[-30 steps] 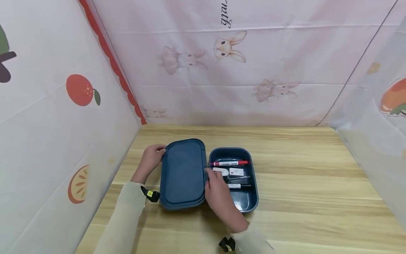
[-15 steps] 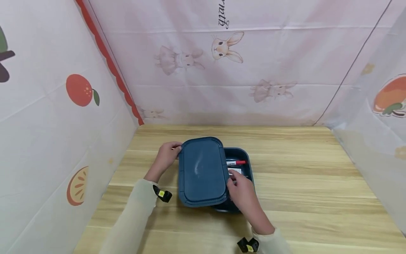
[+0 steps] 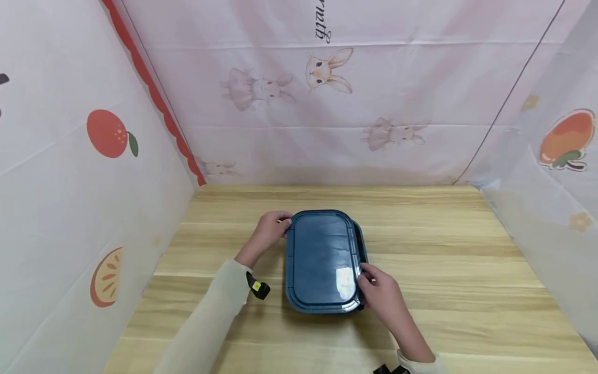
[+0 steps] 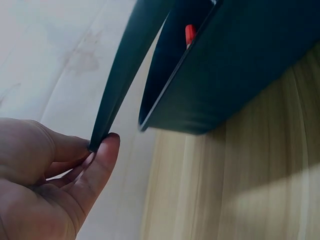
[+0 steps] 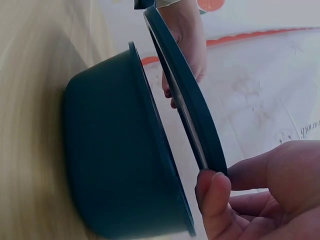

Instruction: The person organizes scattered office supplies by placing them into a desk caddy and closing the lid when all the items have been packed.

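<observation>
The dark blue lid (image 3: 322,257) hangs over the matching blue box (image 3: 362,243), slightly to its left, so a strip of the box's right side shows. My left hand (image 3: 270,229) pinches the lid's far left corner between thumb and fingers. At the right edge, toward the front, my right hand (image 3: 382,291) grips the rim of the lid. A gap separates lid and box wall (image 5: 115,145) in the right wrist view. Through it in the left wrist view shows the red end of a marker (image 4: 190,34); the rest of the contents is hidden.
The box stands on a wood-grain table (image 3: 448,259). A pink rabbit-print cloth (image 3: 280,145) rises behind it, with white fruit-print cloths (image 3: 154,208) at the sides. Black wrist cameras (image 3: 258,287) sit on both sleeves.
Both hands have carried the lid rightward from beside the box to above it. The markers and small white items inside the box are now covered from the head view, apart from a sliver.
</observation>
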{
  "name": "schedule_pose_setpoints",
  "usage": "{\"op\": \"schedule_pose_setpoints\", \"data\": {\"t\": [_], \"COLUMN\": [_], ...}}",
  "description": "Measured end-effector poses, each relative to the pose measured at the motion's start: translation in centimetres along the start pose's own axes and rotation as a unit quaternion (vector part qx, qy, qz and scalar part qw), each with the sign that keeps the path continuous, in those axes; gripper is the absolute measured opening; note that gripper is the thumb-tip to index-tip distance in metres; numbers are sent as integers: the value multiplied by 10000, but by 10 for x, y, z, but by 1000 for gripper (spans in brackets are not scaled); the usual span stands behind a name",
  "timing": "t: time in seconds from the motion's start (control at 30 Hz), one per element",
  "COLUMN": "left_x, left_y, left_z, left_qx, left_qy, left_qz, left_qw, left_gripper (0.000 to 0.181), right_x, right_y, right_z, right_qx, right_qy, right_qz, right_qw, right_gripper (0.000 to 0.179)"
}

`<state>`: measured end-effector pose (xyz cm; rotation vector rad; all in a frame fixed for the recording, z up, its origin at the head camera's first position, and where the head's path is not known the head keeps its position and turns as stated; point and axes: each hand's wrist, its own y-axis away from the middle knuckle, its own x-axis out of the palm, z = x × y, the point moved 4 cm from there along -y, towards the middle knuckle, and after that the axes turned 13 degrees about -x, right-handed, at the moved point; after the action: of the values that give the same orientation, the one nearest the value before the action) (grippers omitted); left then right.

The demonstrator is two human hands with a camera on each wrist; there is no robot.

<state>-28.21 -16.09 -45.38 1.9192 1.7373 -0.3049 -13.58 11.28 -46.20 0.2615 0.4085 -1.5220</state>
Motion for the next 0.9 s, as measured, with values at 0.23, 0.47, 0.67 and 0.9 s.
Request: {"op": "schedule_pose_setpoints", "data": {"t": [0.23,0.47,0.67,0.9], "left_x": [18,26,30,35], "left_y": [-6,-10,-11,2], "left_z": [-9,-9,-9,-35], "left_qx": [90,65,-26,147], "left_qy": [-68,-77,-22,-732], "left_qz": [158,190,254,-68], "left_qw": [9998,9998,9997,9972], "left_gripper": [27,28,31,44], "right_x": [-14,-21,-26,-30], "right_y": [6,6,6,10], "right_z": [-12,-15,-12,0], "right_qx": [124,179,261,148], "right_qy": [-215,-375,-543,-596], "right_qz": [-165,-257,-289,-457], "right_qw": [9996,9988,9978,9971], "right_gripper": [35,32,30,36]}}
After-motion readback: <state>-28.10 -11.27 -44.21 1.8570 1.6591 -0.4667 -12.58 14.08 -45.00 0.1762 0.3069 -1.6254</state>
